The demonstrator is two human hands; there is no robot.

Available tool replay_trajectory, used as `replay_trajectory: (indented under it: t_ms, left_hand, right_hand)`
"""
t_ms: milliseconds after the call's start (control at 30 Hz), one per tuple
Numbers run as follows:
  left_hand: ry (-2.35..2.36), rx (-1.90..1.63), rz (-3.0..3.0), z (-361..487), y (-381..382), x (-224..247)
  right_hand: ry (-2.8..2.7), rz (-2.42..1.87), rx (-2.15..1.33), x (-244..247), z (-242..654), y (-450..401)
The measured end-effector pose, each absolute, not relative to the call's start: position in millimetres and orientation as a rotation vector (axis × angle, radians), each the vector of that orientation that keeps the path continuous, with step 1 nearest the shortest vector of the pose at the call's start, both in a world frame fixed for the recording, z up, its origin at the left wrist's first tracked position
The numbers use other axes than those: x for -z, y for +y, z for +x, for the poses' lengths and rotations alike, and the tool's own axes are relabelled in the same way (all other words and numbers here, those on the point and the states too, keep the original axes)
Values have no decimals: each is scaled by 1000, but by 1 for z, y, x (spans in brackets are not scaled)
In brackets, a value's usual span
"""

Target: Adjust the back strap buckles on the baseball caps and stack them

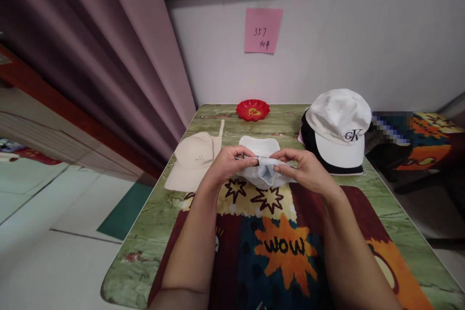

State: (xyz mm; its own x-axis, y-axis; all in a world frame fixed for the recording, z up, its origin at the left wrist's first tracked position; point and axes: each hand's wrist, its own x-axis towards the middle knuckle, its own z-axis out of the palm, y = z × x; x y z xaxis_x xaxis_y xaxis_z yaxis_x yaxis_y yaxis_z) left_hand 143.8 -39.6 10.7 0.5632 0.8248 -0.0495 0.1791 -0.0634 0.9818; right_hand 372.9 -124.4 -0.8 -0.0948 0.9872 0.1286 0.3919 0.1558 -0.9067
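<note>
A white baseball cap (pixel 259 146) lies in the middle of the table, brim toward the wall and back opening toward me. My left hand (pixel 234 160) pinches the back strap near its dark buckle. Between the thumb and fingers of my right hand (pixel 298 165) is the other part of that strap, so it stretches level between both hands. Left of them rests a beige cap (pixel 196 152) with a small logo, its loose strap sticking up behind. To the right stands a stack of caps, a white CK cap (pixel 339 118) on top of a black cap (pixel 310 138).
A red scalloped dish (pixel 253 110) sits at the table's back edge by the wall. Under my arms a colourful mat (pixel 283 252) covers the near part of the green wood-patterned table (pixel 145 237). A purple curtain (pixel 138 34) hangs on the left; a pink note (pixel 263 30) is on the wall.
</note>
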Motion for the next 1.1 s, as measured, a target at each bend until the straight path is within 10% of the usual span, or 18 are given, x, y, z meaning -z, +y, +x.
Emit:
replay_trajectory:
  t_ms: [767, 1100]
  left_hand:
    - [968, -615, 2145, 104, -14, 4]
    - [753, -600, 1809, 106, -20, 2]
  right_hand:
    - [-2042, -1827, -462, 45, 413, -116]
    - [-1690, -1328, -639, 22, 397, -118]
